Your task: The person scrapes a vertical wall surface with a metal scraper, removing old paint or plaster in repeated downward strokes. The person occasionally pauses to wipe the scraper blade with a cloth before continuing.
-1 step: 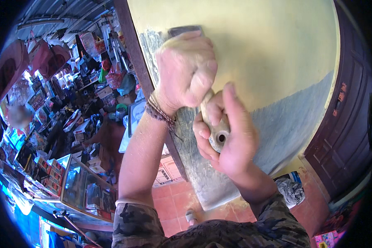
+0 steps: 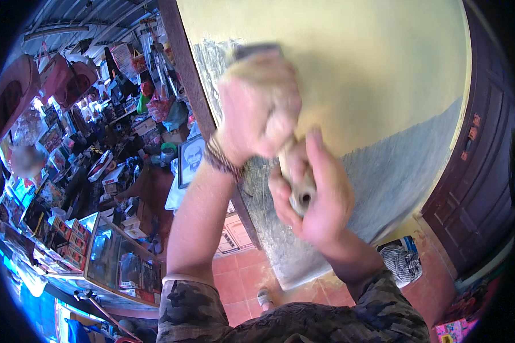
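Both my hands are closed around one paint scraper against the wall. My left hand is wrapped over its upper part, just below the dark, wide blade. Lower down, my right hand grips the pale handle, whose rounded end with a hole shows between fingers and palm. The thumb of that hand points up. Motion blurs the blade and left hand, so I cannot tell whether the blade touches the wall. Yellow paint covers the upper wall; below and at the left edge, grey patchy surface shows.
A dark wooden post borders the wall at left. Beyond it are a glass display case, a framed portrait and crowded goods. A brown door stands at right. A striped cloth lies on the red tiled floor.
Both hands and the scraper have shifted slightly downward along the wall. My grip on the scraper looks the same.
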`<action>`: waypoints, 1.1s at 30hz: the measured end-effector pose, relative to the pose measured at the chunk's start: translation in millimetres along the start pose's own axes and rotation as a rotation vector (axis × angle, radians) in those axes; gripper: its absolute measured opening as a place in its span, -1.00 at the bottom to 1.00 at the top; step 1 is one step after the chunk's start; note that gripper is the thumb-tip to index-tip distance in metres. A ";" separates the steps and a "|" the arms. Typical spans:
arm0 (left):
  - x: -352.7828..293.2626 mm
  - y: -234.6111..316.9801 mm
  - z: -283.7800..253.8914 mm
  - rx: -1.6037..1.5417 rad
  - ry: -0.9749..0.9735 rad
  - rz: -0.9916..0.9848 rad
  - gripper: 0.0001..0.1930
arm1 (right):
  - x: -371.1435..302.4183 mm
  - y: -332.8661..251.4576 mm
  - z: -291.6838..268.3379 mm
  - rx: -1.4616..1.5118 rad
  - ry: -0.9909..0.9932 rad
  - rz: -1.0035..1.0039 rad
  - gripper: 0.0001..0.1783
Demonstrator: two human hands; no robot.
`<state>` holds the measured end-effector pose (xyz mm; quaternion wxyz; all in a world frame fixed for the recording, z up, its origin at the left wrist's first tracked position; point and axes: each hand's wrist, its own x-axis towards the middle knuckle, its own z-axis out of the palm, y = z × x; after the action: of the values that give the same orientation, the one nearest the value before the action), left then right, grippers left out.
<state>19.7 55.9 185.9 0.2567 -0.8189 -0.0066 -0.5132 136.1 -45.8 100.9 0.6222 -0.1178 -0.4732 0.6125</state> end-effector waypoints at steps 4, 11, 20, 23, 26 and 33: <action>-0.4 -10.7 8.9 0.028 0.083 0.115 -0.69 | 11.2 -4.1 -2.6 0.019 -0.016 0.002 -0.50; -14.6 10.3 7.3 -0.014 -0.041 0.006 -0.62 | 0.3 -3.1 -4.7 -0.074 -0.010 0.073 -0.49; -11.6 6.6 8.2 0.000 -0.032 0.025 -0.72 | -7.0 1.0 -10.4 -0.107 0.014 0.039 -0.45; -29.0 17.1 20.7 0.025 0.025 -0.023 -0.75 | -9.2 4.0 -10.9 -0.108 0.130 0.165 -0.45; -25.7 8.9 20.5 -0.023 0.038 -0.021 -0.73 | -9.5 5.0 -12.3 -0.010 0.027 0.007 -0.46; -29.3 26.5 15.0 -0.019 -0.067 -0.064 -0.74 | -13.9 6.1 -13.9 -0.112 0.131 0.186 -0.45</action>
<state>25.7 46.7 145.1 0.2321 -0.8373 -0.0364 -0.4937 145.1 -50.6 83.0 0.5847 -0.2357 -0.4521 0.6311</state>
